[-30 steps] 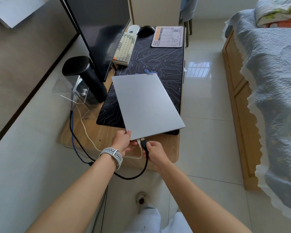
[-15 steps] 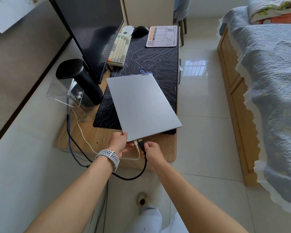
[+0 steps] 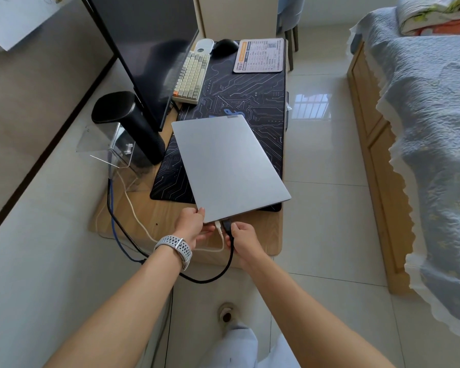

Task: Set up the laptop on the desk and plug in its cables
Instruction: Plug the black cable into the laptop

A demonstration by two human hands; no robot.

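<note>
A closed silver laptop (image 3: 229,166) lies on a dark circuit-pattern desk mat (image 3: 250,99) on the wooden desk (image 3: 149,219). My left hand (image 3: 193,225), with a white watch on the wrist, grips the laptop's near left corner. My right hand (image 3: 242,241) pinches the plug of a black cable (image 3: 227,228) pressed against the laptop's near edge. Beside that plug, a white cable (image 3: 219,229) sits in the same edge. The black cable loops down below the desk edge.
A large dark monitor (image 3: 149,49), a black cylinder speaker (image 3: 128,123) and a clear acrylic stand (image 3: 109,150) stand at the left. A cream keyboard (image 3: 191,75), a black mouse (image 3: 225,45) and a printed pad (image 3: 260,55) lie farther back. A bed (image 3: 430,128) fills the right side.
Both hands stay at the laptop's near edge. The right hand keeps the black plug against the edge beside the white cable. The view has shifted slightly.
</note>
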